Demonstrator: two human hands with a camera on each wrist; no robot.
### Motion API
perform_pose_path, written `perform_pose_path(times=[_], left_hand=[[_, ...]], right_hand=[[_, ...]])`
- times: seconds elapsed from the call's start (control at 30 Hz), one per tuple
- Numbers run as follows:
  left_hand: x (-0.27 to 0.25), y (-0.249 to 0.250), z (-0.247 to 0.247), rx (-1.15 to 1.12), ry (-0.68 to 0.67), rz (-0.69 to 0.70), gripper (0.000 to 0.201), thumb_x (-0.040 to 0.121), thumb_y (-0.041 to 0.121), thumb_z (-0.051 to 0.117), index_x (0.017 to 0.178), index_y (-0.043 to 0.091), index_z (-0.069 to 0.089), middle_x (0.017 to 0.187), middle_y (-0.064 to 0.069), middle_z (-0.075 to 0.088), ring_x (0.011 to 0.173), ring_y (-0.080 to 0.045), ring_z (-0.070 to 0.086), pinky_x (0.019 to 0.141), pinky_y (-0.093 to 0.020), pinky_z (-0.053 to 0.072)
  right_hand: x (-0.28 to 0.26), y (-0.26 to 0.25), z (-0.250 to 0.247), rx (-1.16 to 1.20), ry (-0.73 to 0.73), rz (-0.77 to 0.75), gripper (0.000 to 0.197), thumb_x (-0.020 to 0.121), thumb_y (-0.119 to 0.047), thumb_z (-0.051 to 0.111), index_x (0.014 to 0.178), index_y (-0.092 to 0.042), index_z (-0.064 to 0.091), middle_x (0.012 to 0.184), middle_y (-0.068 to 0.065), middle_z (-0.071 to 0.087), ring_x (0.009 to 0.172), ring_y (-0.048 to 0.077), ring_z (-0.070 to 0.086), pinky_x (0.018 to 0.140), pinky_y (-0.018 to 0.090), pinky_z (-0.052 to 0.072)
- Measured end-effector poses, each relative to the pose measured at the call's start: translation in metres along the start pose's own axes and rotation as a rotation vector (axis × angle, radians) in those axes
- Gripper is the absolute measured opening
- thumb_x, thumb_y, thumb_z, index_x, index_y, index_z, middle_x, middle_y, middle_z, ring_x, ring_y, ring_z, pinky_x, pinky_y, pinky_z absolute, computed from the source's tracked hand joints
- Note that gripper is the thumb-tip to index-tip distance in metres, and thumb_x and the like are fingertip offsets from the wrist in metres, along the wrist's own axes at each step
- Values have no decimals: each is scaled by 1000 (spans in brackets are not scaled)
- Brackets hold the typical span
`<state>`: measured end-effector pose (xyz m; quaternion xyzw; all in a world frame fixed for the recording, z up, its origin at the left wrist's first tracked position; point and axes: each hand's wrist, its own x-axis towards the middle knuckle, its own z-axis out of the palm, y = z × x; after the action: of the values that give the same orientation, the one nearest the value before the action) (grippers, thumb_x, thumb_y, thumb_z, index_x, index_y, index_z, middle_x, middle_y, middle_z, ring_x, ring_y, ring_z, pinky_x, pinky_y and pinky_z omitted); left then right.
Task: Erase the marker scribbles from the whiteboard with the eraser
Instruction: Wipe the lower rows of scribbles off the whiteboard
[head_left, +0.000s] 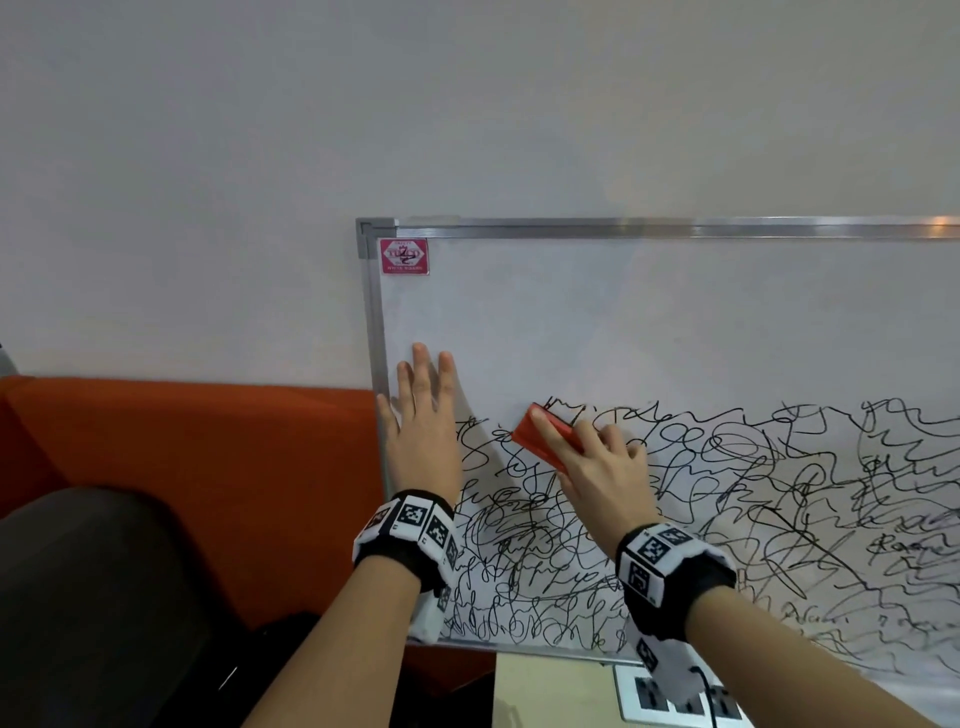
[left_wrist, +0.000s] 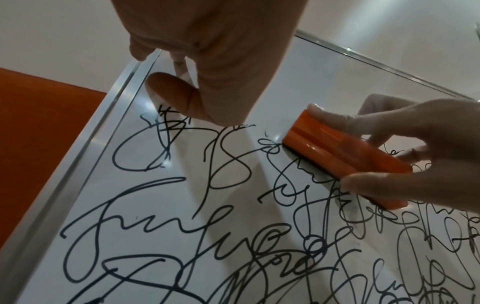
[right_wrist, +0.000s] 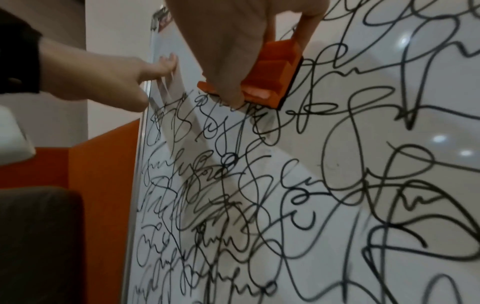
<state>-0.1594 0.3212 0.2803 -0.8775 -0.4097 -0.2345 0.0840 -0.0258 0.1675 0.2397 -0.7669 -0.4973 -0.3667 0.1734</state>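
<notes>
A metal-framed whiteboard (head_left: 571, 322) leans against the wall. Its upper half is wiped white; black marker scribbles (head_left: 727, 493) cover the lower half. My right hand (head_left: 592, 457) grips an orange eraser (head_left: 540, 434) with a dark felt face, pressed slanted on the board at the scribbles' top left edge. From the left wrist the eraser (left_wrist: 337, 156) shows with fingers on both long sides; from the right wrist the eraser (right_wrist: 262, 82) lies under my palm. My left hand (head_left: 423, 410) lies flat with straight fingers against the board near its left frame, left of the eraser.
An orange sofa back (head_left: 208, 467) stands left of the board, with a dark cushion (head_left: 93, 597) in front. Below the board's bottom edge sit a light wooden surface (head_left: 545, 696) and a white power strip (head_left: 675, 701) with a black cable. A red sticker (head_left: 404, 255) marks the board's top-left corner.
</notes>
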Motion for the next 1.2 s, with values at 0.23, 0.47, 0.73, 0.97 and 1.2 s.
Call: perform_pose_path(times=[0.23, 0.47, 0.73, 0.97, 1.2], left_hand=[[0, 2, 5, -57, 21, -9, 110, 90, 1, 59, 152, 18, -30, 158, -12, -35, 153, -32, -15, 124, -52, 8], [-1, 2, 3, -81, 37, 1, 113, 87, 4, 65, 154, 17, -24, 162, -13, -27, 154, -32, -9, 124, -52, 11], [-3, 24, -14, -245, 101, 228, 109, 77, 1, 60, 160, 23, -7, 163, -12, -24, 152, -31, -17, 123, -54, -5], [5, 32, 0, -304, -31, 265, 122, 68, 14, 62, 155, 32, -21, 158, -3, -40, 147, -27, -34, 121, -57, -10], [1, 33, -3, -264, -42, 261, 131, 61, 18, 68, 156, 29, -21, 158, -3, -40, 147, -28, -33, 122, -59, -3]], right_hand=[[8, -6, -1, 41, 13, 94, 78, 75, -26, 82, 145, -25, 48, 106, 11, 58, 87, 31, 53, 64, 46, 52], [16, 1, -8, 132, 26, 175, 74, 81, -26, 76, 147, -24, 44, 107, 11, 56, 89, 32, 52, 63, 45, 52], [2, 11, -5, 132, -25, 121, 78, 77, -25, 79, 146, -26, 44, 108, 10, 57, 90, 31, 53, 62, 44, 54], [-2, 12, 1, 131, -23, 127, 81, 74, -25, 82, 146, -28, 44, 106, 9, 56, 90, 29, 52, 60, 42, 53], [2, 5, 2, 198, -15, 172, 81, 77, -29, 79, 147, -27, 37, 108, 11, 57, 91, 31, 53, 63, 45, 55]])
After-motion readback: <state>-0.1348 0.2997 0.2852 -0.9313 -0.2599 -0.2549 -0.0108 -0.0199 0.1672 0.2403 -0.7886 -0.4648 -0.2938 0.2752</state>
